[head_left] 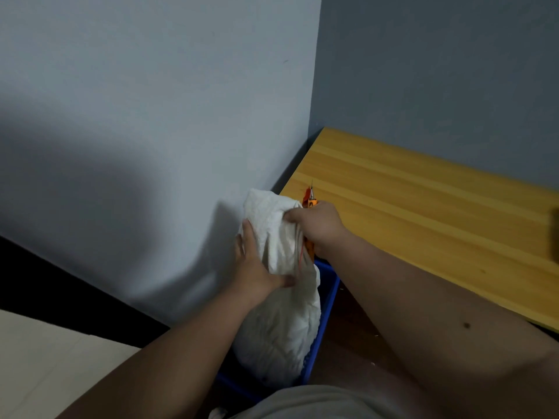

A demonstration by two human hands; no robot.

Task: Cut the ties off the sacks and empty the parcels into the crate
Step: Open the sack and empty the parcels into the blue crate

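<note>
Big white crinkly cloth sack point(281, 316) standing in blue plastic crate point(325, 309), beside yellow wooden table point(423, 213). Left hand point(257, 267) pressed on sack's side, thumb pinching cloth. Right hand point(317, 225) gripping sack's top and small orange snips point(311, 198).

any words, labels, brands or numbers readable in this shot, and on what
None can be read.
Sack: plain white, no print showing.
Crate: blue wall, no label visible.
Snips in the right hand: orange handle has a dark mark, too small and blurred to read.
Table and walls: no text.
</note>
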